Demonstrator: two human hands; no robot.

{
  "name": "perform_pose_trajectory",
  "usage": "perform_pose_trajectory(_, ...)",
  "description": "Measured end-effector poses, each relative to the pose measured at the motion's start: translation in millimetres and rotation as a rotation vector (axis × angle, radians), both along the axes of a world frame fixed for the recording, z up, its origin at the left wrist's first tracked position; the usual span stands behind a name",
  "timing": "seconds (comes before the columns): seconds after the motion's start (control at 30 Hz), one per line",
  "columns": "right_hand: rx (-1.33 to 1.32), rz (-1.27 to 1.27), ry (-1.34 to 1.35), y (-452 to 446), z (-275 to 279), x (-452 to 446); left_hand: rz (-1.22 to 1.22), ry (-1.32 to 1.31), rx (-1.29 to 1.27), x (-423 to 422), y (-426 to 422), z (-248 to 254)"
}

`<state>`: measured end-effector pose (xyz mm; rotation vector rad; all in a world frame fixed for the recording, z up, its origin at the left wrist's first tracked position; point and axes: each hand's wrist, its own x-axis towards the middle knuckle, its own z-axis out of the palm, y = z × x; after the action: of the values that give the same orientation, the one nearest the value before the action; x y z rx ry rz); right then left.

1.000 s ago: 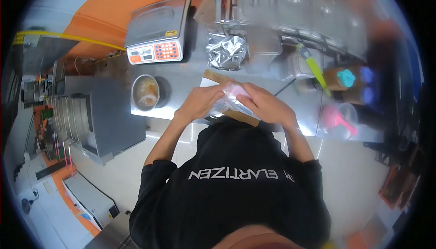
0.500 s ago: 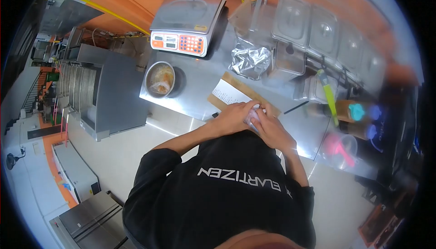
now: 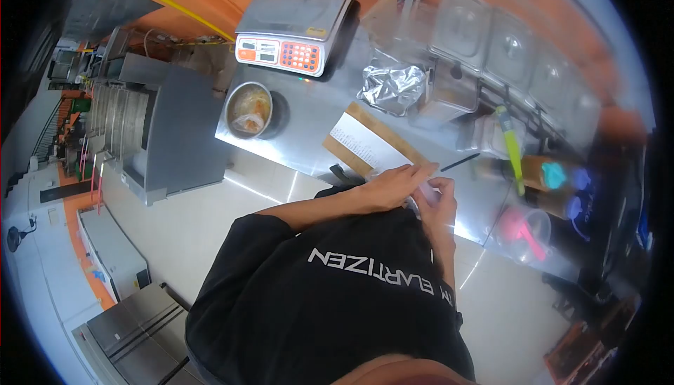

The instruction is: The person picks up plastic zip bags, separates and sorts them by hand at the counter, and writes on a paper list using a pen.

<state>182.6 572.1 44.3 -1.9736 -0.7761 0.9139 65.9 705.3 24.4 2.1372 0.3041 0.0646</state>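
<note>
Close against my black apron, both hands meet at the counter's front edge around a small, translucent plastic wrap. My left hand lies over it from the left with bent fingers. From the right, my right hand pinches it between thumb and curled fingers. What the wrap contains is hidden. Just beyond the hands, a printed paper slip rests on a flat brown piece, perhaps cardboard or a paper bag. A dark pen-like stick lies to the right of my fingers.
Further left are a metal bowl holding bagged food and a digital scale. Crumpled foil and lidded steel containers stand behind. At right are a green-handled tool, capped bottles and a clear tub with a pink scoop.
My hands have shifted slightly right, with the left fingers now flatter over the wrap and the right hand turned more upright. The camera view has tilted a little.
</note>
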Motion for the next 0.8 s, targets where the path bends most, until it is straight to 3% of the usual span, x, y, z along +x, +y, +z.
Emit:
perform_pose_trajectory(0.07,-0.002,-0.108,0.079,-3,0,-1,-0.020,0.027,-0.031,6,0,-1)
perform_pose_trajectory(0.27,0.242,0.050,-0.342,-8,3,-1,-0.023,0.054,-0.086,21,-3,1)
perform_pose_trajectory(0.33,0.119,0.026,-0.222,-12,7,0,0.003,0.098,-0.115,26,-8,8)
perform_pose_trajectory(0.4,0.031,0.000,-0.139,-12,9,1,-0.064,0.086,0.028,28,-7,5)
perform_pose_trajectory(0.53,0.159,0.069,-0.320,-11,4,5,-0.020,0.032,0.225,28,-9,4)
perform_pose_trajectory(0.63,0.184,-0.103,-0.241,-12,18,10,0.005,-0.008,0.040,28,-10,16)
perform_pose_trajectory(0.73,0.168,-0.012,-0.213,-22,18,22,-0.151,-0.057,0.047,27,7,16)
perform_pose_trajectory(0.8,0.189,0.160,-0.255,-25,23,19,-0.193,0.096,-0.046,30,4,23)
